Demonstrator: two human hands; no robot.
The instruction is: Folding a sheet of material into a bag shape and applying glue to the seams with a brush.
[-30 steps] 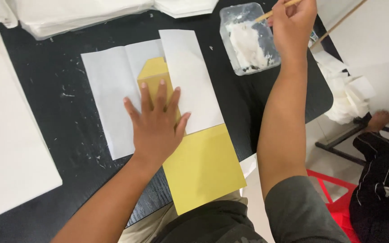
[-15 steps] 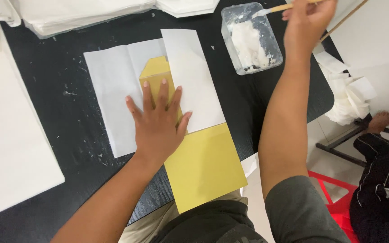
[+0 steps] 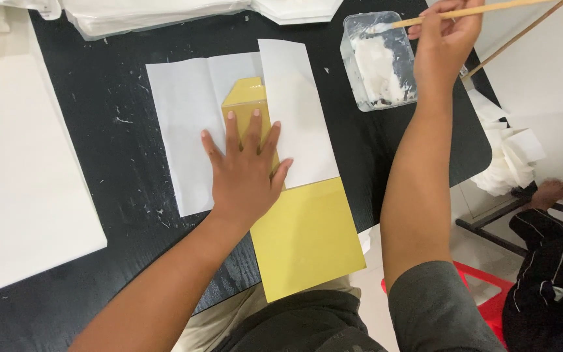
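Note:
My left hand (image 3: 242,171) lies flat, fingers spread, on a yellow sheet (image 3: 307,234) that hangs over the near edge of the black table (image 3: 118,98). A white paper (image 3: 187,124) lies under the yellow sheet, and its right flap (image 3: 298,111) is folded over the yellow. My right hand (image 3: 444,42) is shut on a thin wooden stick (image 3: 477,10). The stick's tip rests in a clear plastic tub (image 3: 379,62) of white paste at the table's far right.
A large white board (image 3: 14,176) covers the table's left part. Stacked white sheets (image 3: 158,16) lie along the far edge. Crumpled white paper (image 3: 509,156) sits off the right edge. A red stool (image 3: 490,300) and another person's foot (image 3: 548,192) are on the floor.
My right hand has shifted slightly with the stick, whose tip stays in the paste tub. The left hand stays pressed flat on the yellow sheet.

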